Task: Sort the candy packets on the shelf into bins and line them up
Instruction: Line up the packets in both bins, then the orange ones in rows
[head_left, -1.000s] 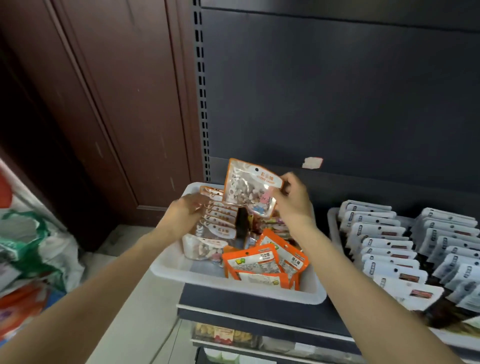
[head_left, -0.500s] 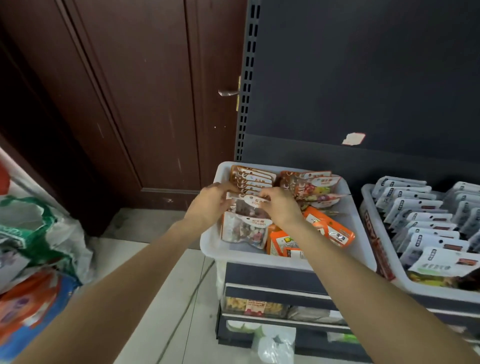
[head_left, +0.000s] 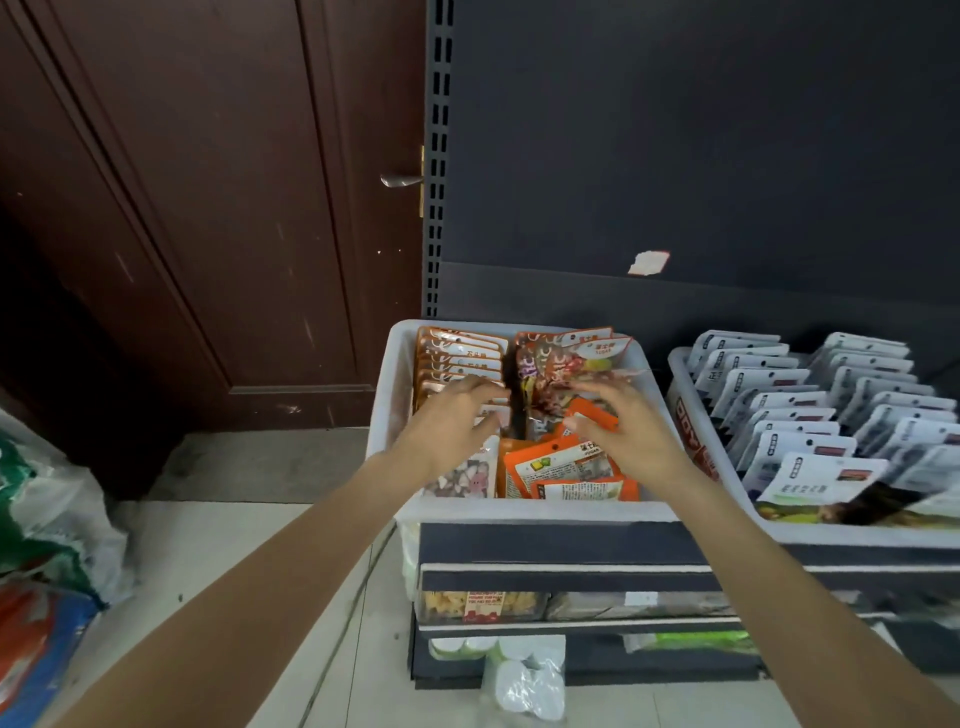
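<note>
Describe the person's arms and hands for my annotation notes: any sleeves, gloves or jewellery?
Both forearms are bare to the frame edge, no sleeve showing. The left hand and right hand wear no gloves; no ring, watch or bracelet is visible.

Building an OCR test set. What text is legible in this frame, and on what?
"SUGAR": header of the rear packet in the white bin.
"SUGAR", slanted and faint: orange packet at the bin's front.
Chinese characters on the orange-trimmed packets: too blurred to read.
White packets in the right bin, its red side lettering, lower-shelf labels: unreadable.
</note>
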